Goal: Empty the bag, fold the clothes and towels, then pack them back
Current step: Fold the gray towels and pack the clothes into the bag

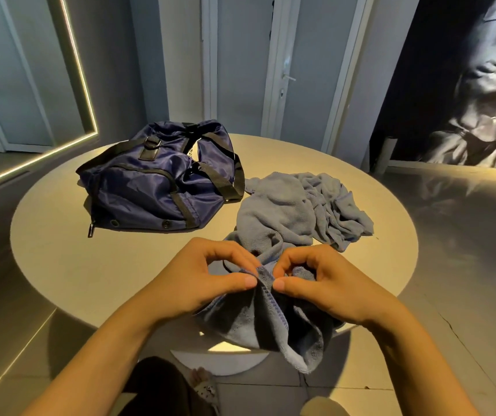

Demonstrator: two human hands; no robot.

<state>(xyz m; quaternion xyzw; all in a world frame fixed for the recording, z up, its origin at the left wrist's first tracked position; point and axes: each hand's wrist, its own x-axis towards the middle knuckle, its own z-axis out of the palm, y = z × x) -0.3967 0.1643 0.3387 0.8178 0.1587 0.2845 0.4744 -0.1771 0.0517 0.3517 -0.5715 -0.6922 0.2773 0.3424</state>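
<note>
Grey-blue terry-cloth towel (294, 211): lay crumpled in a heap on the right half of the round beige table (75, 250), with one end trailing to the near edge and hanging off it in loose folds. Was gripped at that near end by both hands, along a stitched hem (266, 295).

Left hand (201, 277): pinched the hem between thumb and forefinger, the other fingers curled in an arch above, nothing else in its grasp.

Right hand (324, 280): pinched the same hem in the same way, fingers curled, thumb tip nearly meeting the left thumb tip, with only a narrow ridge of cloth between the two.

Navy-blue shiny nylon duffel bag (156, 187): sat slumped on the far left part of the table, just beside the towel heap and well apart from both hands. Carried black webbing straps (225, 178) draped across its top and a black zip pull (90, 229) at its near left corner. Could not be told whether anything lay inside.

Beyond the table: pale door with a metal lever handle (288, 77); at left, a glowing light strip (81, 70) edging a wall panel.

Below the near edge: round table base (219, 358) on a tiled floor, with a sandalled foot (204, 382) just beside it.
</note>
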